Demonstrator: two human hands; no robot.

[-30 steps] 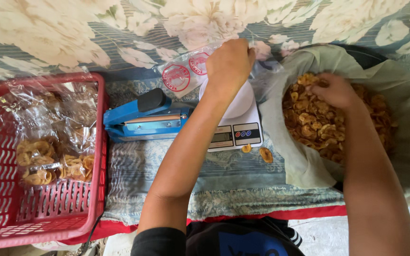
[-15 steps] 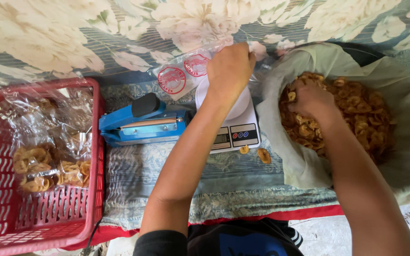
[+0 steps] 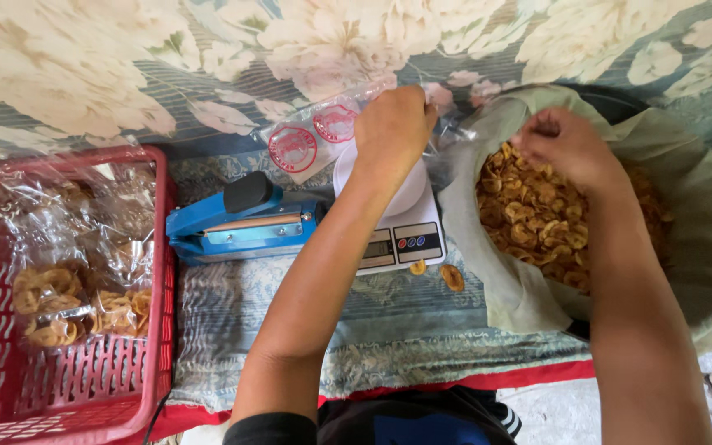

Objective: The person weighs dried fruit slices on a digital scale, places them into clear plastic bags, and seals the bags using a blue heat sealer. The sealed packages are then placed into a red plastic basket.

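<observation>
Over the scale (image 3: 397, 239), her left hand (image 3: 393, 132) still pinches the clear bag (image 3: 311, 140) open while the right hand (image 3: 566, 148), fingers now bunched around chips (image 3: 537, 218), has lifted from the heap.

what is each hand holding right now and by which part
Left hand grips the clear plastic bag by its open end. Right hand is in the fried golden chips; its grasp can't be told.
</observation>
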